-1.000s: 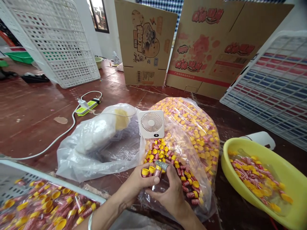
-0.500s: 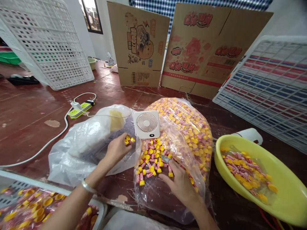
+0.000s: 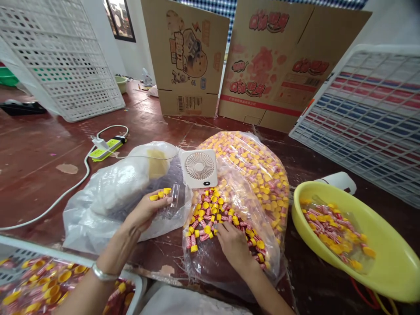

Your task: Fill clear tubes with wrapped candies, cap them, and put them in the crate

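Note:
My left hand, closed, grips several yellow-capped candy tubes whose caps show above the fingers. A small clear plastic sleeve stands out by its fingertips. My right hand is closed at the loose pile of red-and-white tubes with yellow caps. Its fingers are bent together on a yellow-capped tube at the pile's near side, and the tips are partly hidden. The pile spills from the mouth of a large clear bag full of the same tubes.
A small white fan stands behind the pile. Left of it lies a white plastic bag, beyond that a power strip. A yellow basin with a filled bag is at right, a white crate at near left. Cardboard boxes stand behind.
My left hand has shifted left and turned, bringing the caps and clear sleeve into fuller view. My right hand has moved slightly left, its fingers now drawn together at the pile.

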`<state>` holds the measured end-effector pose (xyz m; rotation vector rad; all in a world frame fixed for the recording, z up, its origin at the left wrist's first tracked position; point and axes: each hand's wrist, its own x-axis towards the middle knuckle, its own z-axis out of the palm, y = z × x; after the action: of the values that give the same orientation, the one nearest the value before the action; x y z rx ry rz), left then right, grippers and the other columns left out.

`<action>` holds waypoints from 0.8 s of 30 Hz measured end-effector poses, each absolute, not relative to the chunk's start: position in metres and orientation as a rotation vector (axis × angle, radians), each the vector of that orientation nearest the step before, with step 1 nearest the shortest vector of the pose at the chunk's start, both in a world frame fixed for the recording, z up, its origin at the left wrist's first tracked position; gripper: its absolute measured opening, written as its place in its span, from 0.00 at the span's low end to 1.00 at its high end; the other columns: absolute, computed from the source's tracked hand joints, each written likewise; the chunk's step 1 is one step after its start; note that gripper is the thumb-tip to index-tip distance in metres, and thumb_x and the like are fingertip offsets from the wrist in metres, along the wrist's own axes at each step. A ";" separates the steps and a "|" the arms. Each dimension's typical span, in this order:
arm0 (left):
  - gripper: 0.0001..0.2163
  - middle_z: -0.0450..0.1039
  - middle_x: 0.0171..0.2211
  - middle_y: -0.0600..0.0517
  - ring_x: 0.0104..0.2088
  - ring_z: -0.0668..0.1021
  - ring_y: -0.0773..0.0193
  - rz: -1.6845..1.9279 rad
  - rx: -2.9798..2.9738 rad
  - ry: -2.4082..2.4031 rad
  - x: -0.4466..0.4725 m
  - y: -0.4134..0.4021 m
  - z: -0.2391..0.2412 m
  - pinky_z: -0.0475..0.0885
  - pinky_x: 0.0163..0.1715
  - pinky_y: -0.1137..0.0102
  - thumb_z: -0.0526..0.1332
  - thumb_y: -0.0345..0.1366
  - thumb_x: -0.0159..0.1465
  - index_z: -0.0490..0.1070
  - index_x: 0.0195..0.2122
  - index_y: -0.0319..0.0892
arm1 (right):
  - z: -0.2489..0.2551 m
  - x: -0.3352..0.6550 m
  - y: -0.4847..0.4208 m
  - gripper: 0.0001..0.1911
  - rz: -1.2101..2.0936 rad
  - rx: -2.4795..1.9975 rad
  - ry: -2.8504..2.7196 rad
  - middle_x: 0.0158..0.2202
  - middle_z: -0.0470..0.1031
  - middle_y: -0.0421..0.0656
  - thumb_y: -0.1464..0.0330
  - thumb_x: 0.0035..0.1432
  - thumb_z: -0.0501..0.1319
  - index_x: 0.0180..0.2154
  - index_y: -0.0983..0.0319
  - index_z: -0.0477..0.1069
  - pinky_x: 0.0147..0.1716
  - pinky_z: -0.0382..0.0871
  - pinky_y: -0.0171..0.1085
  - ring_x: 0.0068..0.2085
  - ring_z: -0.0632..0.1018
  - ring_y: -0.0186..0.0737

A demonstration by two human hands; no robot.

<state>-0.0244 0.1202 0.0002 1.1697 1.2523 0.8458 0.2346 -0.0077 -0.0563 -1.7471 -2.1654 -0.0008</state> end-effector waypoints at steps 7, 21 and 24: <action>0.15 0.80 0.27 0.48 0.25 0.79 0.61 0.865 0.726 0.987 0.010 0.059 0.004 0.76 0.28 0.68 0.72 0.42 0.50 0.77 0.34 0.37 | 0.007 0.211 -0.021 0.05 0.158 -1.181 -1.862 0.38 0.79 0.45 0.73 0.62 0.61 0.39 0.58 0.70 0.40 0.76 0.37 0.39 0.81 0.41; 0.18 0.84 0.40 0.46 0.39 0.84 0.53 0.806 0.410 0.765 0.050 0.022 0.014 0.79 0.41 0.65 0.74 0.32 0.50 0.78 0.43 0.38 | 0.013 0.212 -0.016 0.26 0.255 -1.251 -1.841 0.51 0.73 0.52 0.73 0.55 0.64 0.56 0.60 0.63 0.52 0.73 0.48 0.53 0.75 0.51; 0.21 0.83 0.42 0.44 0.41 0.84 0.52 0.750 0.419 0.736 0.051 0.016 0.013 0.78 0.41 0.66 0.75 0.32 0.49 0.78 0.45 0.37 | 0.018 0.217 -0.010 0.29 0.524 -1.234 -1.906 0.49 0.74 0.50 0.73 0.52 0.62 0.57 0.61 0.62 0.52 0.73 0.46 0.51 0.76 0.49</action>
<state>0.0514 0.0163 0.0134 0.4189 0.7359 0.7503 0.2167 -0.0103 0.0181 -1.2341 -1.9056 0.5239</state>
